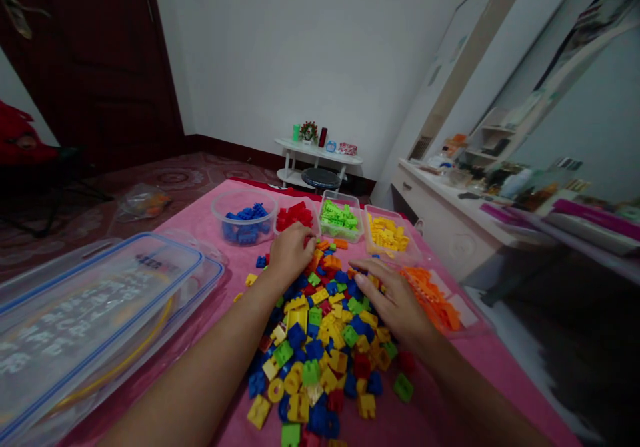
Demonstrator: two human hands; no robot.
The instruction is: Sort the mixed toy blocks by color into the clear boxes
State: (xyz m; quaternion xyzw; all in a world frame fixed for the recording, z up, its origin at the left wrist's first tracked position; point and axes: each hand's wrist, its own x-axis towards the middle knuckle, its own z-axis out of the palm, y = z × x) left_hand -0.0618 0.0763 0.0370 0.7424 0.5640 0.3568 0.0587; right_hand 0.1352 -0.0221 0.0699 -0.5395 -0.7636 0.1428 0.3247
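Observation:
A heap of toy building bricks (330, 327) in yellow, blue, green, red and orange spreads over the pink tabletop between my arms. At its far left edge, just in front of the box of red bricks (295, 215), is my left hand (291, 250). Its fingers curl inward, and whatever they may hold is hidden. My right hand (393, 293) rests on the right side of the heap, fingers stretched over the bricks and thumb apart. Close to its outer side lies a tray of orange pieces (435, 300).
Behind the heap stand a round tub of blue bricks (245, 223), a box of green bricks (340, 217) and a box of yellow bricks (387, 233). Clear lids with blue rims (200, 258) lie at left. A white dresser (450, 207) stands beyond the table's right side.

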